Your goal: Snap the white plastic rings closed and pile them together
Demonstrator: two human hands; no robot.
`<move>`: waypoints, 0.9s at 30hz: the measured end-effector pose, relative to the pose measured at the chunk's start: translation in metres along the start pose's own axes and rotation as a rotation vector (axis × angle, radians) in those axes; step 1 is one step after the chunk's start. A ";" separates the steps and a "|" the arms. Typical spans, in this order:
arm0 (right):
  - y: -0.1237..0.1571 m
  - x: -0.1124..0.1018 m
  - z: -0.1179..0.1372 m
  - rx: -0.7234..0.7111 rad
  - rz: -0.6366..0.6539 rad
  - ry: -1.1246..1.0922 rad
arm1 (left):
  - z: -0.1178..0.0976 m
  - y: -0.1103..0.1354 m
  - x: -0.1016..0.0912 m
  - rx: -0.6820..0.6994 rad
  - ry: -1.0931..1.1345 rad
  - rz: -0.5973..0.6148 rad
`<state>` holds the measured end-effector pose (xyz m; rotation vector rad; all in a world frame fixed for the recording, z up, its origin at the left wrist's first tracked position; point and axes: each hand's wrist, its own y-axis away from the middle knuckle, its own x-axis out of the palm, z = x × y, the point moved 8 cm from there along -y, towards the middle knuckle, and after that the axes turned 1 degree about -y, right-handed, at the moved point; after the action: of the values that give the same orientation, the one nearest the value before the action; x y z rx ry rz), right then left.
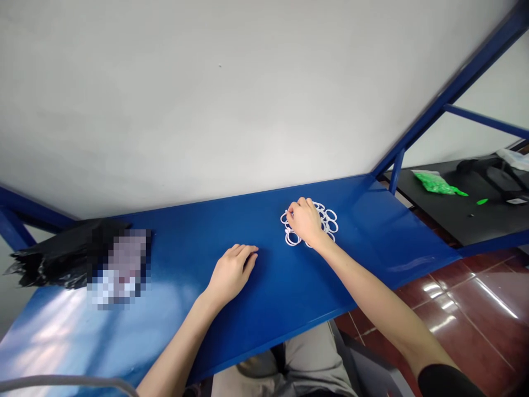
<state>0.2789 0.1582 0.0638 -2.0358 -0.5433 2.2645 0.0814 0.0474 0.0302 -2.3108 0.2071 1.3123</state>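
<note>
A cluster of several white rings (331, 226) lies on the blue table, right of centre. My right hand (305, 220) is over the left side of the cluster, fingers bent down and closed at a white ring (284, 217). Its palm and fingers cover part of the rings, so the exact grip is partly hidden. To the left, my left hand (233, 271) hovers or rests low over the bare tabletop. Its thumb stands apart from the loosely curved fingers, and nothing shows between them.
On the blue table (256, 320), black plastic bags (61, 248) and a blurred-out item (124, 264) lie at the left. A pale wall rises behind; blue frame bars flank both ends. A black table (430, 215) at right holds a bag of green pieces (438, 183).
</note>
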 end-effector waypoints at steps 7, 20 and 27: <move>0.019 -0.027 -0.004 -0.043 -0.215 -0.107 | -0.005 -0.001 -0.001 0.007 -0.073 0.003; 0.119 -0.006 0.056 -0.608 -0.117 -0.339 | 0.014 0.005 0.008 -0.052 -0.258 -0.095; 0.113 -0.004 0.051 -0.531 -0.083 -0.394 | 0.013 0.004 0.006 -0.081 -0.265 -0.089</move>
<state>0.2520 0.0400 0.0392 -1.6721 -1.3545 2.6940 0.0732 0.0506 0.0187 -2.1549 -0.0361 1.5875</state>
